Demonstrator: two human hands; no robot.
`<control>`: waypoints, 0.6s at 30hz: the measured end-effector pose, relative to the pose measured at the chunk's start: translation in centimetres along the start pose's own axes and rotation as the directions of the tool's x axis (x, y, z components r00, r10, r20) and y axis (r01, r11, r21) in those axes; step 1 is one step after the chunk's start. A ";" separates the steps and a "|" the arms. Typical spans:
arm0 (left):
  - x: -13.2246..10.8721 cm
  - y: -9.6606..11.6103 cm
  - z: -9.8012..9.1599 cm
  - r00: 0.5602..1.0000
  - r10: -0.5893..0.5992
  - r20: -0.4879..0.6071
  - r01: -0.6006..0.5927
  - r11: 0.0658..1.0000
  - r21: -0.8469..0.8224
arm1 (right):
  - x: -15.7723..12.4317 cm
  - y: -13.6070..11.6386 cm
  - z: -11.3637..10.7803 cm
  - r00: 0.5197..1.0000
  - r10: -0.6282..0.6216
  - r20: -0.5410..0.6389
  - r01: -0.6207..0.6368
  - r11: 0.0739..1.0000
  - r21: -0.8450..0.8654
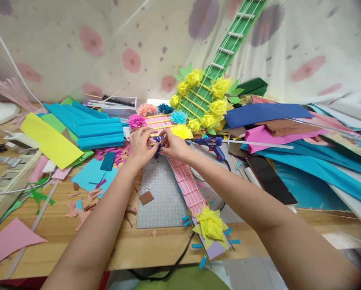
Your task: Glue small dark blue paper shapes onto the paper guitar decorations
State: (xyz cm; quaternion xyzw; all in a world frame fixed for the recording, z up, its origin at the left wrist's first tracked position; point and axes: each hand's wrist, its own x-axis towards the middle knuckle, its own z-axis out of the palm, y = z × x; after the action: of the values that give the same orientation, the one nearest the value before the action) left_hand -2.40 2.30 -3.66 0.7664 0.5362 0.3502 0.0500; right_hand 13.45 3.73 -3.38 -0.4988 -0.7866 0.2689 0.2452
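A pink paper guitar (185, 181) lies on the grey cutting mat (159, 201), its neck pointing toward me and a yellow paper flower (210, 225) on its head. Pink, orange, blue and yellow flowers surround its body. Over the lower body, my left hand (142, 147) and my right hand (174, 146) meet with bent fingers. Between their fingertips is a small dark blue paper piece (158, 148), partly hidden; both hands pinch it. A blue glue gun (212, 146) rests just right of my right hand.
Behind stands a green guitar (225, 52) with yellow flowers. Crepe paper (98, 129) and scraps lie left, beside a power strip (14, 177). A black phone (271, 179) and stacked coloured paper (271, 117) are at the right. A black cable (180, 257) hangs at the front edge.
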 end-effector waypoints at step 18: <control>0.7 -1.2 -1.4 0.883 -0.216 -0.417 0.177 0.975 -0.131 | -5.2 4.7 -5.4 0.934 0.153 -0.322 0.013 0.889 0.458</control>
State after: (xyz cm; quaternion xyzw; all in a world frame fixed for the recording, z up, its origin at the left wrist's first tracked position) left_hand -4.04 3.02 -2.86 0.6093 0.5929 0.5265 0.0004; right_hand 22.03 1.60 -3.15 -0.4961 -0.6270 0.3605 0.4803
